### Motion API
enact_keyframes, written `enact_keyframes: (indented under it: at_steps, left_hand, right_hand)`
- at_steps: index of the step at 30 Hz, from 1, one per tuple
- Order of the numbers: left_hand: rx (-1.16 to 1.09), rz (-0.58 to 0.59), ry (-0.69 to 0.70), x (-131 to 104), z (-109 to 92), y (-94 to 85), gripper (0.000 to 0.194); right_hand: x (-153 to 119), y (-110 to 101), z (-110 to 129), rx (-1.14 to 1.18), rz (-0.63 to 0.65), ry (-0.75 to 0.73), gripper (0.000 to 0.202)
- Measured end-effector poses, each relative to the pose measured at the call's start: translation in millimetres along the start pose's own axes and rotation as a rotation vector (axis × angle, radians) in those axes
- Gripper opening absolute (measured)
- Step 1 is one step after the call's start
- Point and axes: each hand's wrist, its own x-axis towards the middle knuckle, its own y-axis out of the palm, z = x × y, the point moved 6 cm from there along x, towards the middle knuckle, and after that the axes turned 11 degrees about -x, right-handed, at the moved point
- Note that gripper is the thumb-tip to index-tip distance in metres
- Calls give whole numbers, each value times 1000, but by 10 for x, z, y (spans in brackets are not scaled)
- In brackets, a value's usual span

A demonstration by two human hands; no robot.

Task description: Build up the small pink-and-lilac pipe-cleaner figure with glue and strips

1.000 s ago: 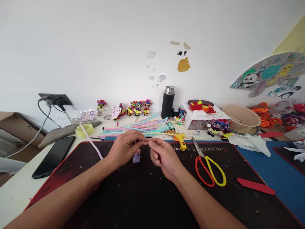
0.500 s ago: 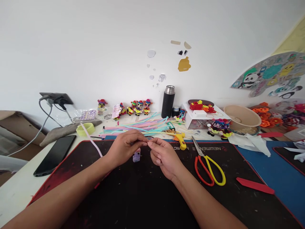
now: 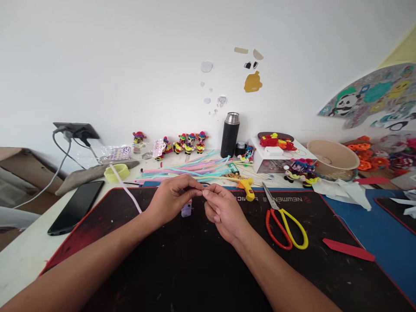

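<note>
My left hand (image 3: 173, 198) and my right hand (image 3: 224, 209) meet above the black desk mat (image 3: 182, 268), thumbs and fingertips pinched together. Anything between the fingertips is too small to make out. Just under my left fingers, a small purple fuzzy piece (image 3: 186, 211) is partly covered by the hand. A pale pink pipe cleaner (image 3: 128, 190) slants down behind my left forearm, where its lower end is hidden. Red-and-yellow-handled scissors (image 3: 282, 219) lie to the right of my right hand, blades pointing away. Beyond the fingers is a yellow glue gun (image 3: 248, 189).
Pastel pipe cleaners (image 3: 188, 170) lie in a pile behind the mat. Several small dolls (image 3: 188, 145) stand by the wall, near a black thermos (image 3: 230, 135). A phone (image 3: 76, 208) lies at left. A red strip (image 3: 349, 249) and a beige bowl (image 3: 333, 156) are at right.
The camera view has shifted slightly. Both hands keep their pinch at nearly the same spot, with only a slight movement of the fingers.
</note>
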Motion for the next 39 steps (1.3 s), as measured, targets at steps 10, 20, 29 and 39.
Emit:
enact_keyframes:
  at_steps: [10, 20, 29, 39]
  left_hand:
    - [-3, -32, 21, 2, 30, -22, 5]
    - [62, -3, 98, -2, -10, -44, 3]
    - [158, 39, 272, -44, -40, -24, 12]
    - [78, -37, 26, 34, -66, -140, 9]
  right_hand:
    - [3, 7, 4, -28, 17, -15, 35]
    - [1, 3, 34, -91, 30, -59, 35]
    - [24, -19, 1, -129, 13, -62, 31]
    - [5, -8, -15, -192, 11, -40, 29]
